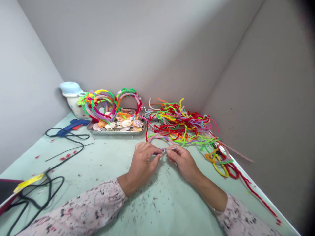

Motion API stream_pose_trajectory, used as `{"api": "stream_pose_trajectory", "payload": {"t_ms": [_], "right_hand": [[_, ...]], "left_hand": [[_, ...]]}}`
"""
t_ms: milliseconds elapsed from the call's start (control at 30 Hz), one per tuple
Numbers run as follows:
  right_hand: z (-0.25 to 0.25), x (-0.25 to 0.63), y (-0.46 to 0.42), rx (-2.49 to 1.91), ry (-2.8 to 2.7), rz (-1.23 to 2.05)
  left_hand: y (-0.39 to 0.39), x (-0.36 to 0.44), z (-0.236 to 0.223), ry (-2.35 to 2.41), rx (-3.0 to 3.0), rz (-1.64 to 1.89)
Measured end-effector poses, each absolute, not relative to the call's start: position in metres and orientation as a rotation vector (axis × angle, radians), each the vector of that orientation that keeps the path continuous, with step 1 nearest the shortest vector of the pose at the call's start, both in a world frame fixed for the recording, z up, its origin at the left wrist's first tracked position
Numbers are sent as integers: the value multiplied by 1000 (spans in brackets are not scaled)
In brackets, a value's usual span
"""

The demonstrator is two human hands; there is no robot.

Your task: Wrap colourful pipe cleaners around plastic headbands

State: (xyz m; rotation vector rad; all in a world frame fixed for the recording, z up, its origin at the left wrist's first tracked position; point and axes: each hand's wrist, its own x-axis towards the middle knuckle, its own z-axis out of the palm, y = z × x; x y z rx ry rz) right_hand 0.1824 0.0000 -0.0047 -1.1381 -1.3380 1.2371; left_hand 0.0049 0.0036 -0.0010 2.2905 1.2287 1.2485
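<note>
My left hand (142, 164) is closed in a pinch near the middle of the table. Between its thumb and fingers shows a purple pipe cleaner (157, 153). My right hand (184, 161) is closed just beside it, fingertips nearly touching the left ones, on a thin pale grey strip end. Behind the hands rises a pink and lilac fuzzy arch (161, 137), which seems to belong to a headband whose ends I hold. The fingers cover most of the spot where the strands meet.
A metal tray (118, 133) carries seashells (126, 123) and finished headbands (100, 105). Right of it lies a tangled pipe cleaner pile (182, 121). At left are a blue glue gun (70, 127), a black cord (50, 173) and a lidded cup (73, 101). Yellow-handled scissors (221, 168) lie right.
</note>
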Motion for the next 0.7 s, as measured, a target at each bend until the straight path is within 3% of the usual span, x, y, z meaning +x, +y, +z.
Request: {"api": "stream_pose_trajectory", "payload": {"t_ms": [700], "right_hand": [[-4,180,-2,-1165,-1364,1165]], "left_hand": [[3,6,0,1218,2306,1133]]}}
